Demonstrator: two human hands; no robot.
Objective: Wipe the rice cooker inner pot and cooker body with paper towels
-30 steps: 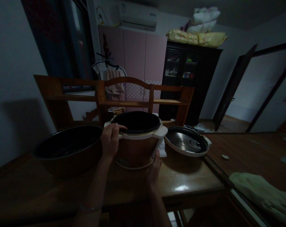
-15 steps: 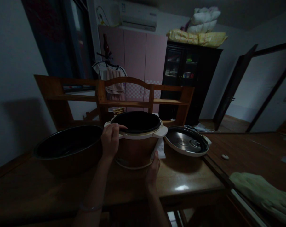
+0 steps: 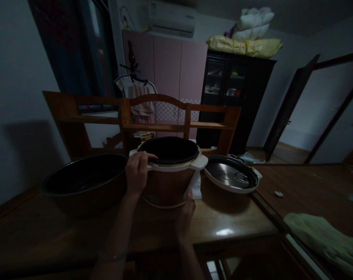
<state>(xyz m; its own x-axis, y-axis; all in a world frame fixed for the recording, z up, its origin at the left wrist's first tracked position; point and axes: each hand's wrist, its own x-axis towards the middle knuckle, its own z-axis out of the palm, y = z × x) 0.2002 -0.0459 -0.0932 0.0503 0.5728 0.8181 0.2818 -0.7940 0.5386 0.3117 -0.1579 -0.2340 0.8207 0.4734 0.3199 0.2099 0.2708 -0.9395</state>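
Note:
A rice cooker body (image 3: 165,184) with a pale rim and side handles stands upright on the wooden table, its dark inside facing up. At its left handle, my left hand (image 3: 137,169) is closed on the rim, the index finger lying over the edge. My right hand (image 3: 187,212) is low at the right side of the body, closed on a white cloth (image 3: 196,186) that touches the outer wall. To the left sits the dark inner pot (image 3: 86,192). The round lid (image 3: 230,175) lies to the right, its metal inner side up.
The wooden table (image 3: 223,221) has a shelf rack (image 3: 156,126) along its back edge. Green fabric (image 3: 319,233) lies at the lower right. Farther back are a pink wardrobe (image 3: 166,70), a black cabinet (image 3: 237,93) and a door (image 3: 293,105).
My right hand has moved slightly down and left with the white cloth along the cooker's side. My left hand keeps its place on the rim.

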